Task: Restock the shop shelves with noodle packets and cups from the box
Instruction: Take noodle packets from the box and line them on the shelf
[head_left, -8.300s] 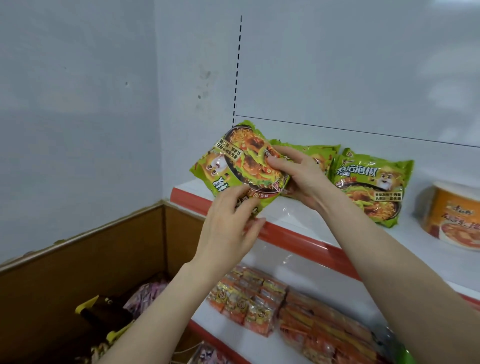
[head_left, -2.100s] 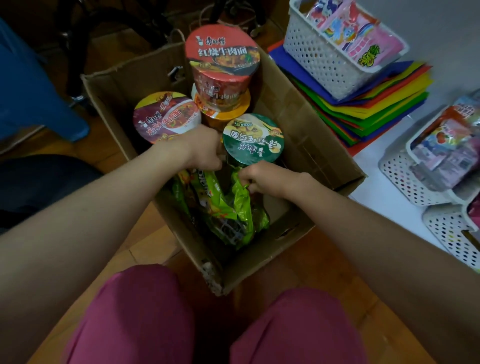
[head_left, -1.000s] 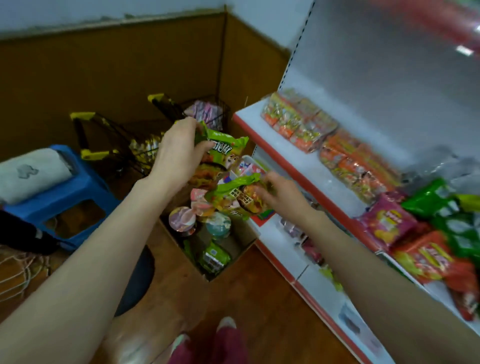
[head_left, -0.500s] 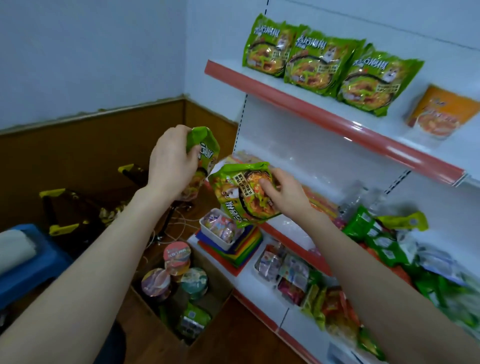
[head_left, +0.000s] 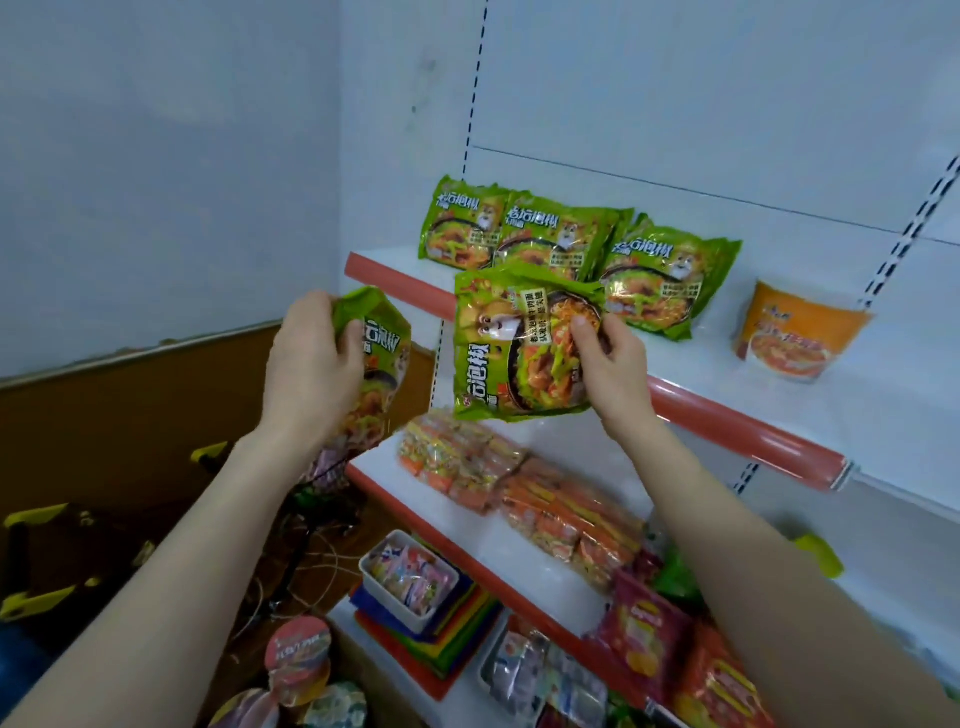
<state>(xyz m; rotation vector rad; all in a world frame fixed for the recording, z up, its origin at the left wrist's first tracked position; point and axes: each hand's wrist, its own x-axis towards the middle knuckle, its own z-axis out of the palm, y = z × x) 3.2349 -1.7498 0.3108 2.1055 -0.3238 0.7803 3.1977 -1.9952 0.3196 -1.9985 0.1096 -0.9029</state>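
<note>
My left hand grips a green noodle packet left of the top shelf's end. My right hand pinches a second green noodle packet, held upright in front of the shelf's red edge. Three matching green packets lean against the back panel on the top shelf. An orange noodle cup lies on its side further right on that shelf. Noodle cups in the box show at the bottom left.
The shelf below carries orange snack packs. Lower shelves hold a white basket of sachets on coloured sheets, red crisp bags and more packets. A black and yellow trolley stands by the brown wall panel at left.
Both hands have risen with their green packets from beside the middle shelf to the level of the top shelf. My view has tilted upward toward that shelf.
</note>
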